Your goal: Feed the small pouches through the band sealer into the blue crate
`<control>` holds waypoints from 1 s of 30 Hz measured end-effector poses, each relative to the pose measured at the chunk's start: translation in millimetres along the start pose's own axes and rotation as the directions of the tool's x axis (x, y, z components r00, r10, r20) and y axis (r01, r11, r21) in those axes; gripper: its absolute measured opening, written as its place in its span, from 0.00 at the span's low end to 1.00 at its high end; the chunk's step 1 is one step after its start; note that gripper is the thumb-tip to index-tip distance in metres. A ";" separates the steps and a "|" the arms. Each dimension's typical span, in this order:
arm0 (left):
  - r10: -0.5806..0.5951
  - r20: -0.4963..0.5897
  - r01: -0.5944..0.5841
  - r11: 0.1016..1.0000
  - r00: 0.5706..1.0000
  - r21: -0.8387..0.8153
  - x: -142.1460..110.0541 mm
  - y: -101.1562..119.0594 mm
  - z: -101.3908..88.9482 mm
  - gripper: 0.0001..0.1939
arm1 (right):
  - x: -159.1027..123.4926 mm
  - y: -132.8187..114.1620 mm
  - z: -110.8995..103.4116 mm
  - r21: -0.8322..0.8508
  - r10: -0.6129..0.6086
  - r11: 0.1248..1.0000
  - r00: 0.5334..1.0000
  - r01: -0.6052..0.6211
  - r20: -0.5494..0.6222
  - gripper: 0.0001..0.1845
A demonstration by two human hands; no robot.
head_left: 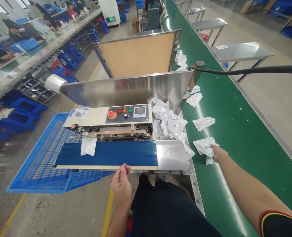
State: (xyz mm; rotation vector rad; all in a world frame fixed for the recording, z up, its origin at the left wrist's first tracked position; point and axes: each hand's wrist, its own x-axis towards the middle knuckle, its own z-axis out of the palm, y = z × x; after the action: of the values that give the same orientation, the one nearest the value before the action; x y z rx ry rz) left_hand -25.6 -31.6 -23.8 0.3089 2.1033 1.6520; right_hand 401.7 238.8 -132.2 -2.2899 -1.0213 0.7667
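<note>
My right hand (219,153) is closed on a white plastic pouch (203,144) over the green conveyor belt (225,108); a second pouch seems bunched beneath it. Near the front edge of the sealing machine's blue belt (126,153), my left hand (122,184) has its fingertips pinched together, and whatever they might hold is hidden. One pouch (88,146) hangs at the left of the sealing machine (128,113), its top edge in the sealing track. A heap of white pouches (169,123) lies at the machine's right end, beside the metal feed plate (172,154).
More pouches (194,99) lie along the green belt. Below the machine's left end stands a blue plastic crate (39,158). A metal-framed panel (136,54) rises behind, and a black cable (249,69) crosses at right. Other people sit at a long bench on the left.
</note>
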 end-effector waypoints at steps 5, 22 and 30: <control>0.087 0.185 -0.101 0.992 0.979 0.069 -7.8 6.7 16.5 0.25 | -31.9 -39.6 -19.2 -0.052 0.033 0.998 0.999 -0.035 -0.036 0.14; 0.191 0.714 -0.183 0.979 0.674 -0.088 11.8 26.3 118.1 0.25 | -244.5 -142.9 -16.2 0.284 -0.330 0.940 0.709 0.187 0.624 0.27; -0.070 0.569 -0.011 0.990 0.820 0.138 43.5 15.4 129.9 0.26 | -215.2 -170.6 32.0 0.191 -0.036 0.973 0.736 -0.128 0.676 0.19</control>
State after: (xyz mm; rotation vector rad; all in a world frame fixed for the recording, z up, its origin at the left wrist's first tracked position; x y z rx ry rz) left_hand -3.7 103.2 -42.0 0.7175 1.7366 1.1928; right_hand 176.8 177.6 16.5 -1.8507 -1.0920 1.7326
